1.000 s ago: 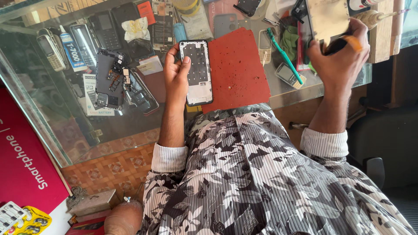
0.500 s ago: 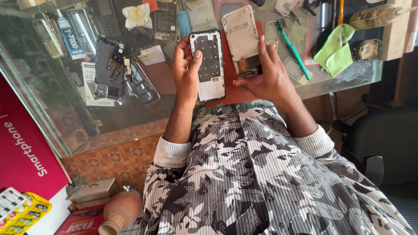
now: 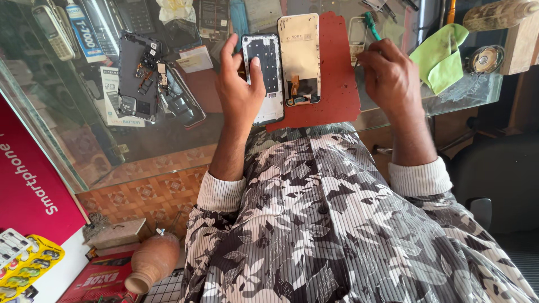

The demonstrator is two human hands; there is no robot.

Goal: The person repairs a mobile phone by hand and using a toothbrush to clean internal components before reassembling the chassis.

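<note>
Phone frame [image 3: 264,76], white-edged w/ dark inside, lies at the left edge of the red mat [image 3: 337,78] on the glass counter [image 3: 101,146]. Left hand [image 3: 238,90] wraps it from the left side, fingers curled over the top edge, thumb pressed flat on its inner face, so a closed hold on the frame. Just beside it on the right, touching or nearly so, the phone screen [image 3: 300,59] lies face down on the mat, tan back up. Half a sec ago the right hand was holding that screen up next to the frame; now the screen is flat on the mat and the hand has let go of it. Right hand [image 3: 390,76] has shifted to the mat's right edge, fingers closed round a green-handled tool [image 3: 370,25], handle sticking up past the knuckles. Green cloth [image 3: 441,53] sits near that hand. Under the glass, to the left, an opened phone [image 3: 140,73] w/ loose parts.
</note>
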